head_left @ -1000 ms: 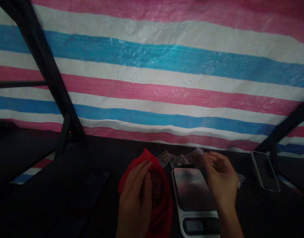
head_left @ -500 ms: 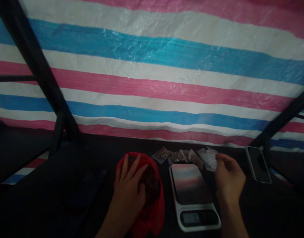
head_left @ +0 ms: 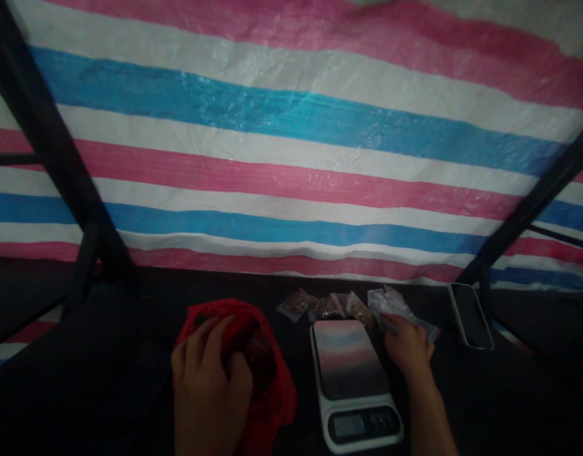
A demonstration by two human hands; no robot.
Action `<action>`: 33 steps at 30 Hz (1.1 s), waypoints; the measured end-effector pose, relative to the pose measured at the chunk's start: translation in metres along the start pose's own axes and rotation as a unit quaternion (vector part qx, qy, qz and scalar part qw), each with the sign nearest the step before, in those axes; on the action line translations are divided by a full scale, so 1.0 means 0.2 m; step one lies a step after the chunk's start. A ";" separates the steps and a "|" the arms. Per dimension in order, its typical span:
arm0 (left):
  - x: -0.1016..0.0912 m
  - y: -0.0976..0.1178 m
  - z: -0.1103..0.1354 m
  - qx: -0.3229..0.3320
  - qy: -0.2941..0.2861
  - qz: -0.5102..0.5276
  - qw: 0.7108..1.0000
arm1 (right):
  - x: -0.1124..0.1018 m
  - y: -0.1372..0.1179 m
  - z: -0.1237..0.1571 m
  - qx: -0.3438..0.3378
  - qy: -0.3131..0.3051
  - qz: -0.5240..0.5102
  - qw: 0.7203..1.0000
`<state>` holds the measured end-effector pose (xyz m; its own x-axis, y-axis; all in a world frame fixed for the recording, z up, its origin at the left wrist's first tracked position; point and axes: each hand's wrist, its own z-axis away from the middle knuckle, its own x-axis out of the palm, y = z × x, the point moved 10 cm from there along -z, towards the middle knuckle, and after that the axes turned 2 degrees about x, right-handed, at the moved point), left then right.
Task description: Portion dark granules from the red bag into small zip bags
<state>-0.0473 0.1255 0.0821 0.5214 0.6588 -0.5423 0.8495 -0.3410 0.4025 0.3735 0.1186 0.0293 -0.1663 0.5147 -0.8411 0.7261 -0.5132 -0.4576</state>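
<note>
My left hand (head_left: 206,380) rests on the mouth of a red plastic bag (head_left: 267,386) that holds dark brown stuff, fingers curled over its rim. To its right stands a small white kitchen scale (head_left: 353,380) with a shiny bare plate. My right hand (head_left: 408,347) lies just right of the scale, fingers down on a heap of clear empty little bags (head_left: 391,307). Behind the scale lie several small filled clear packets (head_left: 320,306) in a row.
A phone (head_left: 471,306) lies flat at the right on the dark table (head_left: 130,354). A striped pink, blue and white tarp (head_left: 291,158) hangs close behind. Dark metal frame bars (head_left: 49,152) slant at left and right.
My right hand has dropped from a raised pinch behind the scale onto the heap of clear bags. My left hand has slid toward me on the red bag. The view shifted left.
</note>
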 end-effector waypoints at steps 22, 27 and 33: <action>-0.18 0.19 -0.02 0.089 0.098 0.115 0.985 | -0.03 -0.21 -0.01 -0.061 -0.045 -0.103 0.992; -0.22 0.27 -0.01 0.110 0.112 0.136 0.978 | -0.16 -0.07 0.02 0.037 0.016 -0.143 0.989; -0.24 0.30 0.00 0.124 0.111 0.160 0.973 | -0.35 0.03 0.06 0.093 0.076 -0.224 0.967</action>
<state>-0.0210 0.0729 0.1315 0.7555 0.6115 -0.2350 0.6542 -0.6852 0.3201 0.3816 0.0699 0.0821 -0.3268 0.8012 -0.5013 0.4693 -0.3229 -0.8219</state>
